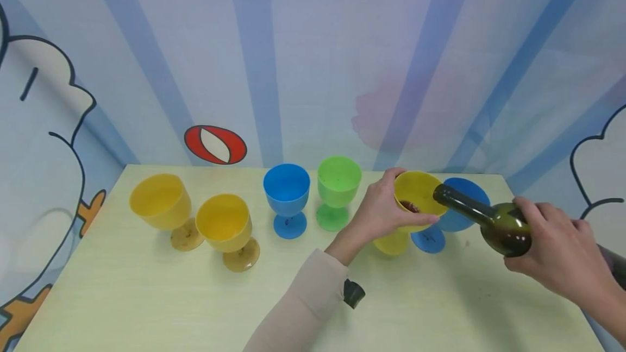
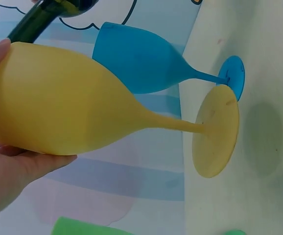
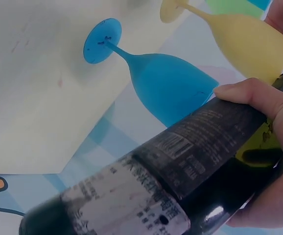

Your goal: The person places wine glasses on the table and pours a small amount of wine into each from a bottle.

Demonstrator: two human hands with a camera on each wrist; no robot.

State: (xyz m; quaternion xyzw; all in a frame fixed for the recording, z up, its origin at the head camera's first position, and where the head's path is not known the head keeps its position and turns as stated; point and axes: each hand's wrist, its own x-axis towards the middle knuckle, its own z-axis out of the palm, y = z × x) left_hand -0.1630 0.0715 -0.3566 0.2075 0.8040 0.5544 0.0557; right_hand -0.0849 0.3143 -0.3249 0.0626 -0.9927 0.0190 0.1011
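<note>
My left hand (image 1: pixel 379 208) grips the bowl of a yellow goblet (image 2: pixel 58 98), thumb on one side and fingers on the other. In the left wrist view its foot hangs a little off the table. Some dark red liquid (image 1: pixel 408 207) lies inside the bowl. My right hand (image 1: pixel 562 243) is wrapped around a dark green wine bottle (image 1: pixel 506 230), tilted so that its mouth is at the goblet's rim. Labels (image 3: pixel 180 152) cover the bottle's side in the right wrist view. Right behind the yellow goblet stands a blue goblet (image 2: pixel 136 58), partly hidden in the head view.
Two yellow-orange goblets, one (image 1: pixel 161 202) at the far left and one (image 1: pixel 225 224) nearer, stand on the table (image 1: pixel 146 297). A blue goblet (image 1: pixel 287 192) and a green goblet (image 1: pixel 338 183) are mid-row. A small black piece (image 1: pixel 353 293) lies beside my left sleeve. A printed cloth (image 1: pixel 318 58) hangs behind.
</note>
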